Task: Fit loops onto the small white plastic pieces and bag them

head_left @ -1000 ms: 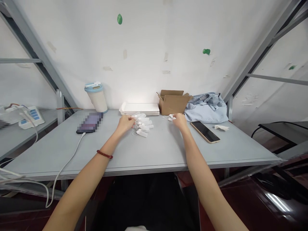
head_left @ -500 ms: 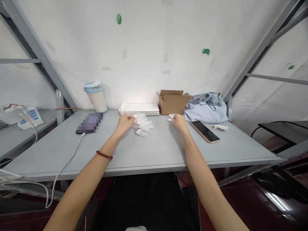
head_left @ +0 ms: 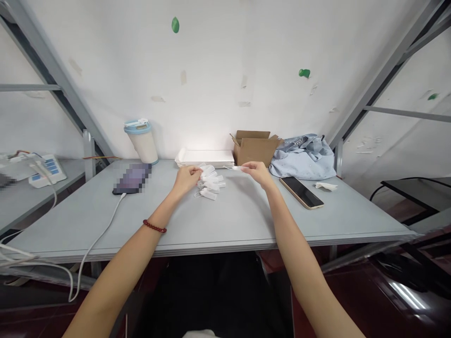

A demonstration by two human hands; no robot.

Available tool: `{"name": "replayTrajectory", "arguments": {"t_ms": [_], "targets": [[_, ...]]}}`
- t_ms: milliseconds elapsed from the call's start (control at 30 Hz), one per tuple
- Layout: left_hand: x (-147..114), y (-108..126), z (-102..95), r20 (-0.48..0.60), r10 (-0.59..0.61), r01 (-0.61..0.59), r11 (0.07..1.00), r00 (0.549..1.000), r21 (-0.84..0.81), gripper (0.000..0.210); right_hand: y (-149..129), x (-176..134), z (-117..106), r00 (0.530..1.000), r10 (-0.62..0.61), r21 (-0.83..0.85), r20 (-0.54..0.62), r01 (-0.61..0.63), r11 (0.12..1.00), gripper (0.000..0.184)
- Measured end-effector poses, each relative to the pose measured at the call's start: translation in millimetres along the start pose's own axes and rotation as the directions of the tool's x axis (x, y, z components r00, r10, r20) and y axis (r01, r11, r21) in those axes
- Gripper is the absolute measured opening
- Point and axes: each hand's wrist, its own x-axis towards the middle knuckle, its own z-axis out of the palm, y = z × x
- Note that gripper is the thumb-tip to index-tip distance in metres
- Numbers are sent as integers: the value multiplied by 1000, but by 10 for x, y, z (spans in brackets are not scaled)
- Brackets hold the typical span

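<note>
As hands (head_left: 188, 180) (head_left: 259, 173) hold white tags (head_left: 209, 184), a wall (head_left: 211, 61) backs the gray desk (head_left: 225, 223).

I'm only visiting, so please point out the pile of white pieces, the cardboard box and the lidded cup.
Pile of white pieces (head_left: 213, 180): head view, on a piece near its middle.
Cardboard box (head_left: 254, 151): head view, on its front wall.
Lidded cup (head_left: 143, 146): head view, on its pale side.
</note>
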Motion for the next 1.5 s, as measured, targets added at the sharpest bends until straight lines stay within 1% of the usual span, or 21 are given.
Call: {"name": "replayTrajectory", "arguments": {"t_ms": [67,133,200,267,467,667,800,967,1133,1233,1367,1500], "targets": [[-19,26,12,44,-5,7,999,999,-42,16,-53,-23,16,999,-24,149,32,19,989,31],[-44,62,23,93,-9,16,997,996,-73,16,-93,-38,31,998,-40,261,52,25,965,33],[-72,101,33,134,2,11,995,991,-96,18,-127,-48,45,996,-51,339,67,26,940,33],[-98,134,44,164,15,3,994,986,-109,21,-158,-58,62,995,-60,378,81,25,925,33],[-133,144,78,233,10,17,994,972,-112,28,-207,-88,124,990,-68,381,122,17,924,34],[-117,114,96,243,10,23,991,970,-133,25,-238,-119,155,987,-75,370,145,17,929,32],[-117,113,106,245,-2,33,992,970,-124,23,-245,-134,198,984,-78,341,158,20,940,35],[-108,82,125,262,15,18,992,965,-123,21,-255,-158,296,975,-122,328,183,57,943,36],[-123,133,125,257,-11,43,992,966,-116,19,-273,-174,336,975,-116,313,189,53,948,35],[-124,150,121,249,-34,76,984,968,-164,17,-276,-176,331,975,-118,324,186,53,945,34],[-115,128,112,240,-42,110,955,970,-277,18,-292,-184,335,977,-95,324,190,30,946,33],[-122,136,99,253,-64,151,928,965,-342,19,-306,-191,356,978,-84,335,190,16,942,34]]}}
